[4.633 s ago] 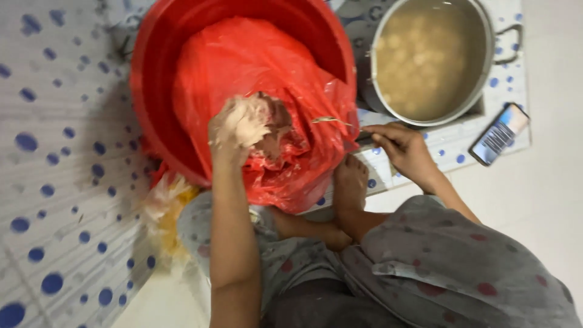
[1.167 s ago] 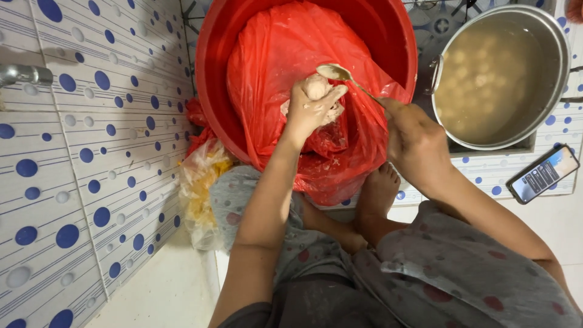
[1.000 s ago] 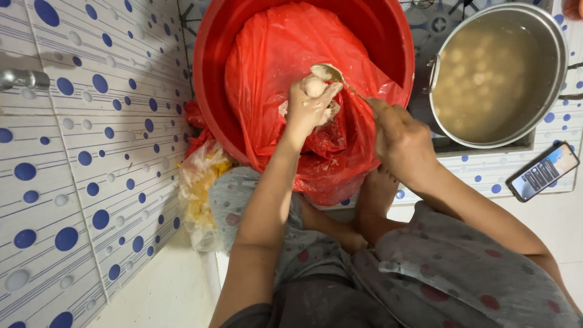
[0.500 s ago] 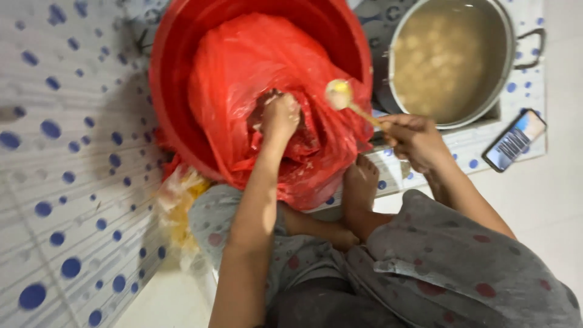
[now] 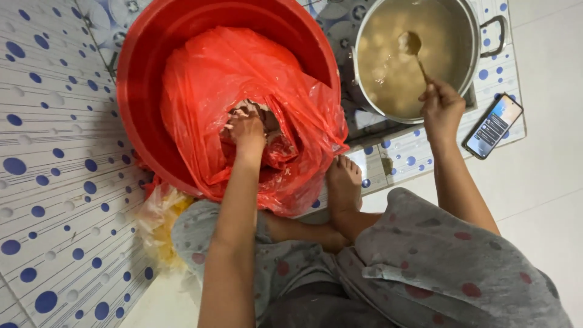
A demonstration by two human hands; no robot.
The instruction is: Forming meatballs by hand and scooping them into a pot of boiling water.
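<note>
The left hand (image 5: 246, 129) is reaching down into the mouth of the red plastic bag (image 5: 255, 79), fingers curled together into the pale, sticky mass inside; how much of the mass the fingers are gripping cannot be told. The bag is sitting inside the red plastic basin (image 5: 143, 121) and is spilling over its near rim. The basin is standing against the wall of white tiles with blue dots (image 5: 48, 182).

The right hand (image 5: 441, 109) is closing around the handle of a spoon (image 5: 412, 48), and the spoon's bowl is hanging over the cloudy broth with pale lumps in the steel pot (image 5: 470, 36). The pot is standing just beside the basin, to its right. A smartphone (image 5: 493, 126) with a lit screen is lying near the right hand. A bare foot (image 5: 344, 185) is resting beside the bag's lower edge.
</note>
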